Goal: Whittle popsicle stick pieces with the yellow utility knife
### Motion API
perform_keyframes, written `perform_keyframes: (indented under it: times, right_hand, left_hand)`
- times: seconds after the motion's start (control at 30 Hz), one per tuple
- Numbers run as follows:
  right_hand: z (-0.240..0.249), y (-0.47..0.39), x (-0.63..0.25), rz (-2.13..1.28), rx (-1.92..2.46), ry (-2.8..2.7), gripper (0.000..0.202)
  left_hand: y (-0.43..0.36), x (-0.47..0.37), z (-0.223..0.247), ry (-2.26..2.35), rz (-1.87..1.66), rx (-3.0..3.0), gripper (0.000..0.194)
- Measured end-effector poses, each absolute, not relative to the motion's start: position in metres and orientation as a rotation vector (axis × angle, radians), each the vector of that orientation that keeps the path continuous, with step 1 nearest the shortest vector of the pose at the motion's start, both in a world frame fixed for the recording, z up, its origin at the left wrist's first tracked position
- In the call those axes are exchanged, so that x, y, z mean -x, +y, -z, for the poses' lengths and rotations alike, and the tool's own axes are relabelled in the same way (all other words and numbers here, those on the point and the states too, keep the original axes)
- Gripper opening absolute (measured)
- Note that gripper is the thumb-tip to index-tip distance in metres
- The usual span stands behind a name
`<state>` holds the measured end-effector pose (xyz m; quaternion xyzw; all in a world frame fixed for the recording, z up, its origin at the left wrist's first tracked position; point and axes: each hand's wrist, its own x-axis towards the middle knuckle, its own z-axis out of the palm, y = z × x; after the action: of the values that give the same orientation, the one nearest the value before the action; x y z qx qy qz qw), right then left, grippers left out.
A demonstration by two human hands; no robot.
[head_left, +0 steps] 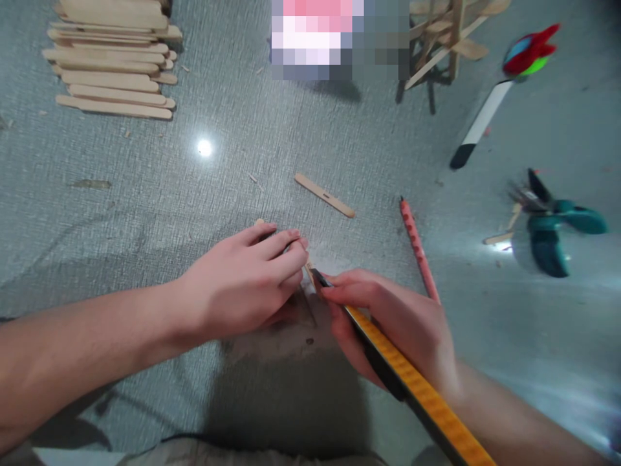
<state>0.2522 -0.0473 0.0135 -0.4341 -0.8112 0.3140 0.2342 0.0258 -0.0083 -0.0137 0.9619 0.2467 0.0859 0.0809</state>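
Observation:
My left hand lies low over the table, its fingers closed over a wooden craft stick. Most of that stick is hidden; one rounded tip shows above the fingers and the other end sticks out toward the right. In my right hand is a yellow and black utility knife, gripped near its front. The knife's dark blade meets the stick's exposed end, close to my left fingertips. Just beyond my hands rests another craft stick with a small dark slot in its middle.
A pile of craft sticks lies far left. At the back right stands a structure of crossed sticks. Along the right are a red pencil, a white-and-black handled item with a colourful top, and a teal-handled cutting tool beside stick scraps.

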Motion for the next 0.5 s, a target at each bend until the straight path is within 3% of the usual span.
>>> perform_keyframes:
  times: [0.27, 0.5]
  right_hand:
    - [-0.0112, -0.0477, -0.2538, -0.865, 1.182, -2.189, 0.024]
    - [-0.0061, -0.0557, -0.2612, -0.646, 1.271, -2.181, 0.022]
  left_hand:
    - [-0.0078, -0.0259, 0.0134, 0.718, -0.245, -2.856, 0.045]
    - [-0.0072, -0.0264, 0.0141, 0.703, -0.232, -2.846, 0.046]
